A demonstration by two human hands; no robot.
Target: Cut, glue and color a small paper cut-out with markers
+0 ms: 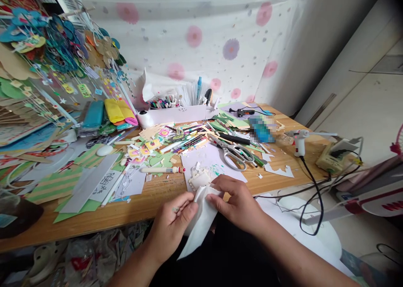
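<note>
A soft white strip (201, 225), of thin paper or cloth, hangs between my hands over the table's front edge. My left hand (170, 224) pinches its left side between thumb and fingers. On the upper right, my right hand (236, 201) grips the strip near its gathered top. Just beyond my fingers, a cream, frilly-edged piece (199, 178) lies on a pale sheet (233, 172); I cannot make out whether it joins the strip. Large grey-handled scissors (237, 156) rest behind my right hand. A white multicolour pen (162, 169) lies beyond my left hand.
Paper scraps and pencils (192, 142) cover the middle of the wooden table (126, 213). A marker box (179, 112) stands behind. At the right are a white glue gun (300, 142), its black cord, and a power strip (330, 156). Paper ornaments (59, 43) hang at the left.
</note>
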